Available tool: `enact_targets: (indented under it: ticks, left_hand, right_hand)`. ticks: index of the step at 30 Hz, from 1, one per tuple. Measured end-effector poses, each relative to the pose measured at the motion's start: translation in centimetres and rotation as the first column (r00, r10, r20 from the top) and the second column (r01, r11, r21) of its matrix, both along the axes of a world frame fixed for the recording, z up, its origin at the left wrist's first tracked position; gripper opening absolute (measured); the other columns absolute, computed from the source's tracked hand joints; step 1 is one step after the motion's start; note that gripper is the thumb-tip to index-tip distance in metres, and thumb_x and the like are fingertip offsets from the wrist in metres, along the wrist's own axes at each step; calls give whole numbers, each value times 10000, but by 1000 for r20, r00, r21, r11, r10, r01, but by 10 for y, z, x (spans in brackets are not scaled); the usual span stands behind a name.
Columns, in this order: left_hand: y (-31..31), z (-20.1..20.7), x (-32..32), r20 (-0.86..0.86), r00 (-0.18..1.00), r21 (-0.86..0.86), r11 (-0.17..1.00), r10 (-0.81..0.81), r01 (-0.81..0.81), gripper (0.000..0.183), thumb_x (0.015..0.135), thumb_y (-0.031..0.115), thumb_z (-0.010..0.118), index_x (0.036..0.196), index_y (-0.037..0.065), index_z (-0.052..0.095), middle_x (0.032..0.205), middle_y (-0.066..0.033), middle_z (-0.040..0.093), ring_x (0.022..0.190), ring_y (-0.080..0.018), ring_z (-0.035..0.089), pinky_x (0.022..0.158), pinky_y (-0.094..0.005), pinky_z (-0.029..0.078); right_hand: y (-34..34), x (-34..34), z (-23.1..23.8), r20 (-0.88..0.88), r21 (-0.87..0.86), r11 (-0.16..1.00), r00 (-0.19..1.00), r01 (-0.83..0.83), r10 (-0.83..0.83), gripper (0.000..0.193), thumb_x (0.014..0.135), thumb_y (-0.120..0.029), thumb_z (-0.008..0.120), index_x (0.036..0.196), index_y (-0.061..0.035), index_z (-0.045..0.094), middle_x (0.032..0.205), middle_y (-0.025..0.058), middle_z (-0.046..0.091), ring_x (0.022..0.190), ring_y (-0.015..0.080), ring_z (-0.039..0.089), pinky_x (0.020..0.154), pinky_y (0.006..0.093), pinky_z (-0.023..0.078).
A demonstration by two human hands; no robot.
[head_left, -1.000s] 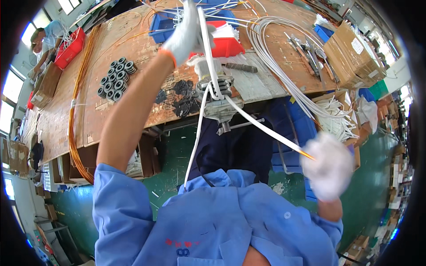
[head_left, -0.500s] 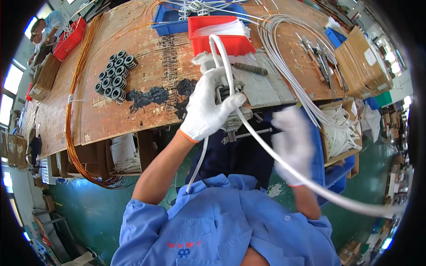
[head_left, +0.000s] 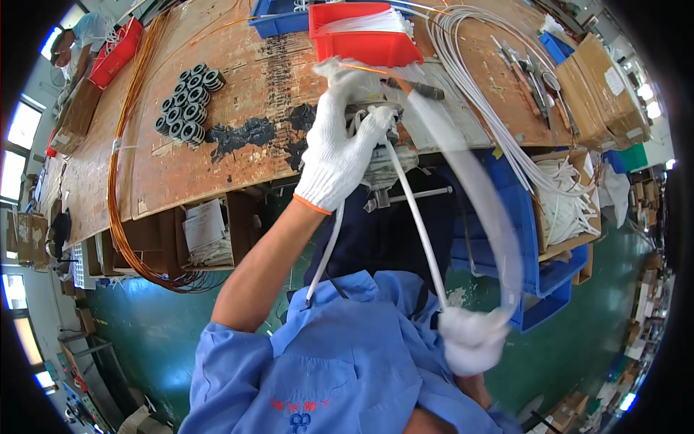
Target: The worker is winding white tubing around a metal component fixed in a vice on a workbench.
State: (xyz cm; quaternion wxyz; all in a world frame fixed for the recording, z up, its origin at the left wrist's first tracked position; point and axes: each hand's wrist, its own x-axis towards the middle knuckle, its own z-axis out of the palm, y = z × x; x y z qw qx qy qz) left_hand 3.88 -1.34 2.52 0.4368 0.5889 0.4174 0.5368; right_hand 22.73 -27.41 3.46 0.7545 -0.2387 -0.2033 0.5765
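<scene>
My left hand (head_left: 338, 141), in a white knitted glove, closes round a white cable at a metal vise (head_left: 387, 172) on the bench edge. Its thumb and fingers hide most of the piece there. One length of the white cable (head_left: 410, 195) runs tautly from it down to my right hand (head_left: 473, 340), gloved too and closed on the cable low at my right side. A blurred loop of cable (head_left: 499, 228) arcs up from the right hand toward an orange tip above the vise. Another white end (head_left: 327, 260) hangs from beneath my left wrist to my lap.
Stacked dark rings (head_left: 189, 105) lie left on the wooden bench (head_left: 238, 170). Behind the vise stands a red bin (head_left: 365, 40) of white strips. Coiled white cable (head_left: 470, 79), hand tools (head_left: 531, 90) and cardboard boxes (head_left: 600, 90) are at right; an orange wire bundle (head_left: 116, 181) hangs left.
My right hand has moved down toward my body, drawing the white cable. The tall cable loop above my left hand has gone down, and a blurred loop now swings at the right. My left hand stays at the vise.
</scene>
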Motion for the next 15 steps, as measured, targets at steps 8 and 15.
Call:
enact_targets:
  ticks: [8, 15]
  left_hand:
    - [-5, -4, -5, -361, 933, 232, 968, -2, 92, 544, 939, 238, 823, 1408, 30, 644, 1189, -103, 654, 1038, -199, 605, 956, -334, 533]
    - [-4, 11, -19, -541, 825, 471, 871, 160, 140, 515, 944, 250, 830, 1365, 14, 648, 1207, -154, 675, 1140, -291, 664, 1021, -402, 529]
  right_hand:
    - [-3, -14, -49, 414, 23, 994, 907, -104, 85, 609, 1137, -478, 589, 762, -1, 546, 602, 26, 444, 556, 146, 399, 535, 355, 298]
    - [-13, 47, 43, 793, 341, 937, 560, -81, -240, 447, 1176, -442, 488, 855, -131, 492, 597, -40, 413, 476, 165, 341, 508, 360, 323]
